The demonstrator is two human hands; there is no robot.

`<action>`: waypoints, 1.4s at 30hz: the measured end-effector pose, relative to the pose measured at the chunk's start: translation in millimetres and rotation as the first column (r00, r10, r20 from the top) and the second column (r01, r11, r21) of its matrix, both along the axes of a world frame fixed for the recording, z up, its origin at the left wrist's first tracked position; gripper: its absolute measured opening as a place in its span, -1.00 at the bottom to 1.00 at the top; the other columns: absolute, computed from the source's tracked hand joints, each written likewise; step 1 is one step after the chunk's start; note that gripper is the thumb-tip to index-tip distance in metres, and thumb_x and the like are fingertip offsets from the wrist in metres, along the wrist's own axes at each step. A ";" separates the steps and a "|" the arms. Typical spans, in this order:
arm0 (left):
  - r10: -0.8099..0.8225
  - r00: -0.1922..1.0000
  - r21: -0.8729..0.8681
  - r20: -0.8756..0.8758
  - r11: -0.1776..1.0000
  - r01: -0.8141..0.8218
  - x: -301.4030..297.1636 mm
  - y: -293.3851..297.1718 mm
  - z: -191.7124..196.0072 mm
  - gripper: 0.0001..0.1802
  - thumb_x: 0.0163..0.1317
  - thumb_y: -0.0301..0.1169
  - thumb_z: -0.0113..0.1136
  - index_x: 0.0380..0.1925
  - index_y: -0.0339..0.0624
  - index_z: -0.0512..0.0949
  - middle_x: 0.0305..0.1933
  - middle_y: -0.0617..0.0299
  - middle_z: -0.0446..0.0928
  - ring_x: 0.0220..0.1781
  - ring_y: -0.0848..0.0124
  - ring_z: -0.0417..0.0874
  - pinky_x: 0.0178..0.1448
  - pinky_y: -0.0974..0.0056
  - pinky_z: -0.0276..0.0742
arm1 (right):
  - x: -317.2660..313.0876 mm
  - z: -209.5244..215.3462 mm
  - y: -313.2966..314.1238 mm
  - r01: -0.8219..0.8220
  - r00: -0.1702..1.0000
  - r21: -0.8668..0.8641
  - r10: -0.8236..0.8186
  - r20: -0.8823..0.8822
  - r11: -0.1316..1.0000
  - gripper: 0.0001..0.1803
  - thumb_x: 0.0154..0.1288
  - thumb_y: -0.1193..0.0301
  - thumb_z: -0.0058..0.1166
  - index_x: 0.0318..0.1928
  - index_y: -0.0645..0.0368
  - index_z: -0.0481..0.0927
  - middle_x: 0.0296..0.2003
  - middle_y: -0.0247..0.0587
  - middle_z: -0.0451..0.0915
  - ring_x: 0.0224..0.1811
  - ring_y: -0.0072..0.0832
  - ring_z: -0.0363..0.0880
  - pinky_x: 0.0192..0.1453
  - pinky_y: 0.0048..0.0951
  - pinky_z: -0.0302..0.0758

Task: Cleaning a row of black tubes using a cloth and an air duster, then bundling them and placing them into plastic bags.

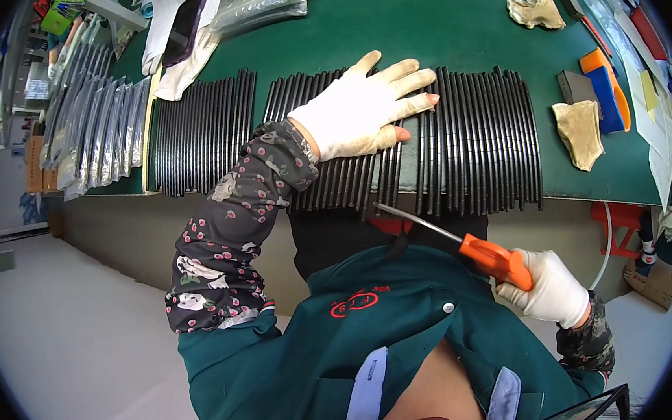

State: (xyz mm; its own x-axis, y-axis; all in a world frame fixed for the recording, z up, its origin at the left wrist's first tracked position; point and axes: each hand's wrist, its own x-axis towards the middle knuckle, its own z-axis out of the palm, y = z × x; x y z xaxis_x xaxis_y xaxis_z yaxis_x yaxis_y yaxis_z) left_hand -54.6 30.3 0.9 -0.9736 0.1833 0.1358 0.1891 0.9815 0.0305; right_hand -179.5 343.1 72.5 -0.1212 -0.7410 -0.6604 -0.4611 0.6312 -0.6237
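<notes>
My left hand, in a white glove with some bare fingertips, lies flat with spread fingers across a row of thin black rods. The rods lie side by side, their near ends reaching the table's front edge. A narrow gap shows among them just right of my left thumb. My gloved right hand is closed around an orange-handled tool with a long, thin metal shaft. Its tip is close to the near rod ends, below my left hand; whether it touches one I cannot tell.
Another group of black rods lies on the left of the green table. Bagged rods stand beyond it. A phone and plastic bags sit at the back. Cloth pieces and an orange-and-blue object are at right.
</notes>
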 end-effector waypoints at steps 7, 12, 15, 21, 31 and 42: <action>0.013 1.000 0.016 0.009 1.000 -0.013 2.1 0.3 -0.8 -0.42 0.25 -0.05 -0.08 0.24 0.00 0.29 0.39 0.13 0.14 0.43 0.15 0.13 0.41 -0.12 0.02 | 1.9 -0.3 -2.4 -0.147 0.988 -0.178 0.136 -0.072 0.973 -0.71 0.01 0.36 0.25 -0.24 0.15 0.52 -0.55 -0.01 0.54 -0.49 -0.02 0.54 -0.36 -0.24 0.50; 0.015 1.000 0.016 0.014 1.000 -0.015 1.4 0.5 1.7 -0.41 0.25 -0.04 -0.08 0.25 -0.01 0.28 0.40 0.14 0.13 0.43 0.17 0.12 0.42 -0.11 0.00 | 6.0 -0.2 -14.4 -0.079 0.993 -0.150 0.064 -0.104 0.986 -0.70 0.03 0.34 0.24 -0.22 0.14 0.51 -0.55 0.01 0.54 -0.48 -0.01 0.54 -0.35 -0.21 0.50; 0.019 1.000 0.007 0.020 1.000 -0.019 1.7 0.9 1.9 -0.41 0.25 -0.04 -0.09 0.25 -0.01 0.28 0.40 0.14 0.13 0.43 0.18 0.13 0.42 -0.11 0.00 | 7.9 -2.2 -22.7 -0.080 0.994 -0.073 0.075 -0.079 0.994 -0.70 0.04 0.34 0.24 -0.22 0.17 0.50 -0.55 0.05 0.52 -0.47 0.01 0.54 -0.36 -0.20 0.50; 0.015 1.000 0.019 0.012 1.000 -0.016 3.0 0.7 3.3 -0.42 0.24 -0.07 -0.08 0.24 -0.01 0.29 0.40 0.14 0.14 0.42 0.18 0.14 0.41 -0.11 0.03 | -1.7 -8.4 -3.5 0.037 0.999 -0.151 -0.037 0.005 0.988 -0.72 0.03 0.40 0.23 -0.23 0.19 0.51 -0.56 0.01 0.52 -0.49 -0.02 0.52 -0.34 -0.27 0.49; 0.016 0.999 0.025 -0.033 1.000 -0.015 2.1 1.3 2.9 -0.42 0.17 -0.17 0.13 0.21 0.02 0.32 0.36 0.19 0.20 0.39 0.23 0.19 0.38 -0.09 0.12 | -6.6 -3.5 -1.5 0.009 0.998 -0.157 -0.019 -0.062 0.988 -0.71 0.05 0.43 0.22 -0.18 0.21 0.51 -0.58 -0.01 0.53 -0.51 -0.07 0.55 -0.36 -0.33 0.49; 0.034 0.999 0.440 -0.035 0.898 -0.015 -1.0 -15.8 -3.5 -0.38 0.33 -0.15 -0.08 0.35 -0.03 0.10 0.43 0.10 0.08 0.47 0.21 0.06 0.45 -0.03 -0.02 | -9.6 -2.3 -9.8 0.092 0.994 -0.162 -0.099 -0.036 0.983 -0.67 0.05 0.44 0.21 -0.14 0.19 0.50 -0.49 0.03 0.54 -0.44 -0.02 0.51 -0.27 -0.32 0.49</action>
